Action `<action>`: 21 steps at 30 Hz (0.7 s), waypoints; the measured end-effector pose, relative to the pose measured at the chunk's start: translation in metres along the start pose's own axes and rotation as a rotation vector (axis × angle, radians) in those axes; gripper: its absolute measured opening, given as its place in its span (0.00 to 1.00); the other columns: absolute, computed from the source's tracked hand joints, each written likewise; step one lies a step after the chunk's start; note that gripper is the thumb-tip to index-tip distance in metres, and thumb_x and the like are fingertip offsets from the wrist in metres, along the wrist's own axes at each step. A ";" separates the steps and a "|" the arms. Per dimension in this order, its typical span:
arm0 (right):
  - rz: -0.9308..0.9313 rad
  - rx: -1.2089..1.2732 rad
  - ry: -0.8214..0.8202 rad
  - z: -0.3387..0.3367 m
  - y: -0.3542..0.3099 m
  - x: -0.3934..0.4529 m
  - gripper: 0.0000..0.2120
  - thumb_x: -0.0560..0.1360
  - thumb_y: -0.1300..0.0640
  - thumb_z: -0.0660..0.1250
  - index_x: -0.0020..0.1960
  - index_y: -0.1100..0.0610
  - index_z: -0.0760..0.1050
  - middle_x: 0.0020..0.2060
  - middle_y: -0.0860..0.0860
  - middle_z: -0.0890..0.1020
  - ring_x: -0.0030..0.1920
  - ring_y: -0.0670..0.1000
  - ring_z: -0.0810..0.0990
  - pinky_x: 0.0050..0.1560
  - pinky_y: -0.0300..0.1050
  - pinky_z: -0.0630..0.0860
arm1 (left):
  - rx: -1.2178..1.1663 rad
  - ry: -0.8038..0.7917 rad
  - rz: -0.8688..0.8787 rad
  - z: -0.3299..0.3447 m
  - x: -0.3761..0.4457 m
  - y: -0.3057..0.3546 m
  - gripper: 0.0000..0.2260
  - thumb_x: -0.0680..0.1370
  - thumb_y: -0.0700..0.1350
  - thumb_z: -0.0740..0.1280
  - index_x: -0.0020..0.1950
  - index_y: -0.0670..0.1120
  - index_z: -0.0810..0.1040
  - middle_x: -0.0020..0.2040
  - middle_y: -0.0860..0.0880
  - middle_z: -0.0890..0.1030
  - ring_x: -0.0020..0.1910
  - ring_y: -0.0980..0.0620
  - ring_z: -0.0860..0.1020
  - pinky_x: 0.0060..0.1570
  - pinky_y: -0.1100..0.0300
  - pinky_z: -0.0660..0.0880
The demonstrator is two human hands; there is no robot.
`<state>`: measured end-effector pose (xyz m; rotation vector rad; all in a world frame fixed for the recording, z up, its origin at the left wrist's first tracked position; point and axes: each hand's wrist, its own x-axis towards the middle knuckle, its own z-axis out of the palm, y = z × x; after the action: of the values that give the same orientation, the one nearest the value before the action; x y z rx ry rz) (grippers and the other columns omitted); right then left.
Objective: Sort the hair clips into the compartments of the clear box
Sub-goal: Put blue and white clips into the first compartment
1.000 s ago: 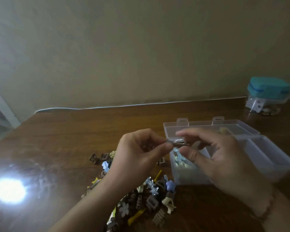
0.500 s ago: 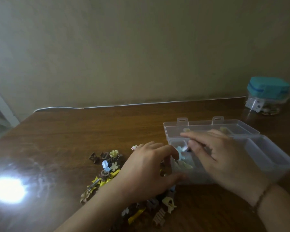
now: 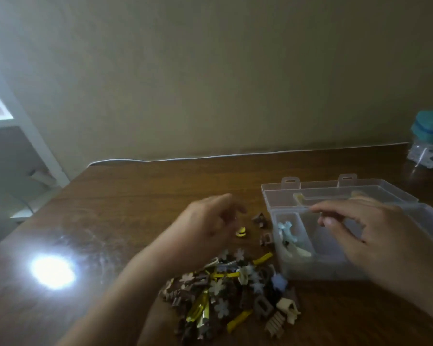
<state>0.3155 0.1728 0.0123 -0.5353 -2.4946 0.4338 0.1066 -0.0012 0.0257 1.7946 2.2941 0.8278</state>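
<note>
A clear box [image 3: 310, 269] with its lid [image 3: 335, 193] folded back stands on the wooden table at the right. Its left compartment holds light blue and cream clips [image 3: 289, 232]. My right hand [image 3: 360, 231] hovers over the middle compartment, thumb and forefinger close together; blur hides whether anything sits between them. A mixed pile of hair clips [image 3: 230, 290] lies in front of the box's left corner. My left hand [image 3: 208, 226] is blurred above the table beyond the pile, fingers loosely curled, beside a small yellow clip [image 3: 241, 232]. Two brown clips [image 3: 263, 228] lie by the box's left wall.
A teal-lidded container [image 3: 430, 128] stands at the table's back right corner. A white cable [image 3: 235, 154] runs along the back edge by the wall. A bright glare spot [image 3: 51, 270] sits on the table at left. A white shelf frame [image 3: 23, 136] stands off the left edge.
The hands have parted from the dark clip they held together. My right hand went over the box. My left hand dropped to the pile, then moved back toward the yellow clip.
</note>
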 end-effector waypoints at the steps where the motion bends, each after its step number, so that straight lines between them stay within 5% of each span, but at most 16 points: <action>1: -0.002 -0.007 0.013 0.000 0.001 0.000 0.13 0.74 0.48 0.60 0.57 0.40 0.75 0.44 0.37 0.78 0.47 0.38 0.75 0.42 0.38 0.72 | 0.095 0.034 -0.035 -0.010 -0.004 -0.015 0.06 0.78 0.45 0.67 0.53 0.53 0.79 0.46 0.58 0.79 0.45 0.61 0.77 0.46 0.62 0.77; 4: -0.021 -0.004 0.042 0.003 0.004 -0.001 0.14 0.74 0.42 0.57 0.57 0.39 0.75 0.44 0.36 0.78 0.47 0.38 0.76 0.42 0.42 0.75 | 0.248 -0.011 -0.182 -0.022 -0.020 -0.051 0.09 0.75 0.39 0.69 0.46 0.53 0.83 0.45 0.56 0.78 0.46 0.57 0.77 0.48 0.54 0.77; 9: -0.052 0.055 0.081 0.005 -0.003 -0.002 0.14 0.73 0.42 0.57 0.56 0.38 0.75 0.44 0.36 0.79 0.47 0.39 0.77 0.45 0.46 0.76 | 0.370 -0.119 -0.209 -0.014 -0.030 -0.064 0.16 0.77 0.43 0.67 0.61 0.59 0.79 0.54 0.59 0.76 0.58 0.55 0.71 0.59 0.55 0.72; 16: -0.086 0.052 0.075 0.003 -0.018 -0.004 0.13 0.73 0.45 0.58 0.52 0.42 0.79 0.42 0.37 0.79 0.44 0.41 0.78 0.43 0.36 0.70 | 0.519 -0.011 -0.106 -0.007 -0.031 -0.071 0.05 0.79 0.52 0.66 0.53 0.58 0.80 0.54 0.61 0.75 0.56 0.52 0.67 0.55 0.53 0.66; 19: -0.115 0.058 0.108 0.002 -0.026 -0.005 0.14 0.74 0.47 0.59 0.52 0.47 0.81 0.42 0.41 0.81 0.45 0.43 0.79 0.44 0.36 0.71 | 0.367 0.171 -0.046 -0.008 -0.030 -0.062 0.03 0.79 0.48 0.66 0.47 0.54 0.79 0.43 0.59 0.80 0.46 0.54 0.75 0.47 0.56 0.72; 21: -0.157 0.078 0.126 0.005 -0.031 -0.005 0.14 0.74 0.47 0.61 0.54 0.49 0.81 0.43 0.41 0.81 0.47 0.42 0.78 0.47 0.35 0.72 | 0.036 0.262 -0.056 -0.007 -0.029 -0.036 0.02 0.78 0.45 0.68 0.46 0.52 0.79 0.36 0.58 0.81 0.36 0.58 0.79 0.37 0.67 0.73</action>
<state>0.3081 0.1423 0.0187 -0.3229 -2.3675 0.4207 0.0808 -0.0363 0.0077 1.7167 2.5193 1.0763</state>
